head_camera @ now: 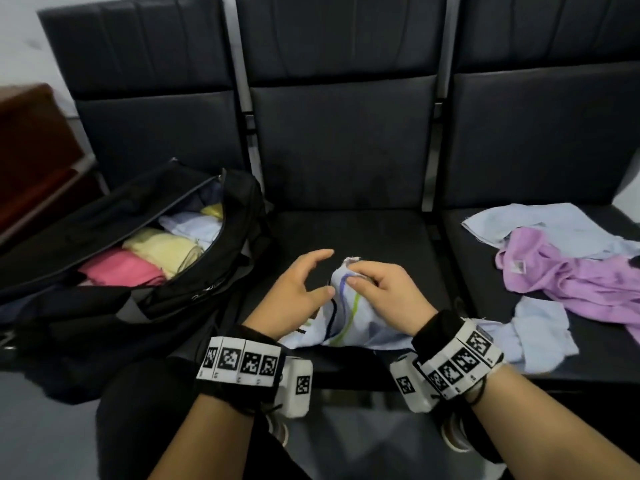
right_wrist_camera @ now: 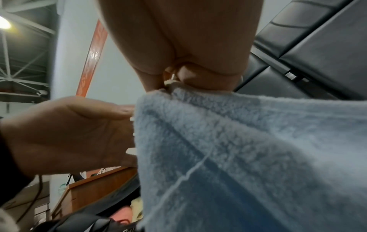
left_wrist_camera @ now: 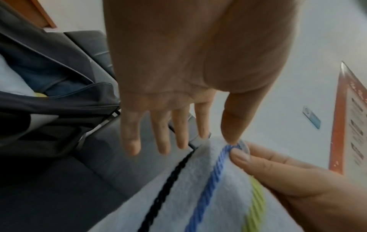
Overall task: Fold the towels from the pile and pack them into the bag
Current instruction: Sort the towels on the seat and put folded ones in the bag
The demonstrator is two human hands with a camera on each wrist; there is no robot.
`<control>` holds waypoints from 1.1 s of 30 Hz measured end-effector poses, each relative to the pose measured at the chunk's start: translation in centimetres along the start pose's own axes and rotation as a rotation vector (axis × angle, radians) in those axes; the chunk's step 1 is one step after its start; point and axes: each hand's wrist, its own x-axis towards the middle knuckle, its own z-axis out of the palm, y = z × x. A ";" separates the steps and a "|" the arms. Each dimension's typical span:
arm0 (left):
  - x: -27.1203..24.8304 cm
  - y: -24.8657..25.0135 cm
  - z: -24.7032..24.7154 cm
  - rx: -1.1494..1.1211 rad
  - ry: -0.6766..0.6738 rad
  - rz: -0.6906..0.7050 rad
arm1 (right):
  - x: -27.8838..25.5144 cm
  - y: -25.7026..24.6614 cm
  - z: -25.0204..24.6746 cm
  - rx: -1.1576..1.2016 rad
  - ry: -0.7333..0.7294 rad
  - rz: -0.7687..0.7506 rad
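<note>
On the left seat the black bag (head_camera: 104, 258) lies unzipped with several folded towels already inside: a pink one (head_camera: 121, 271), a yellow one (head_camera: 162, 249) and pale blue ones (head_camera: 194, 226) behind them, so a good part of the packing looks done.

On the middle seat the left hand (head_camera: 298, 282) is spread, its fingers straight and holding nothing, with only the thumb tip touching the striped towel (head_camera: 346, 323). That towel (pale blue with black, blue and green stripes) hangs bunched over the seat's front edge. The right hand (head_camera: 384, 289) pinches its raised corner between thumb and curled fingers. It is not yet folded; I judge the hands are finding the corners to open it out.

On the right seat the pile remains: a light blue towel (head_camera: 561, 223), a crumpled purple towel (head_camera: 571, 271) and another pale blue cloth (head_camera: 540, 327) nearer the front. So at least four pieces are left to fold and pack.
</note>
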 end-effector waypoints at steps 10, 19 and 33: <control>-0.5 0.0 1.5 0.101 -0.077 0.196 | -1.4 0.4 -0.1 -0.174 -0.229 -0.029; -0.9 -0.2 -1.5 0.087 0.283 0.180 | -1.9 1.2 -2.5 -0.278 -0.167 0.005; -0.3 -3.2 -5.9 -0.029 0.772 -0.126 | -2.6 3.2 -7.1 -0.306 0.177 0.144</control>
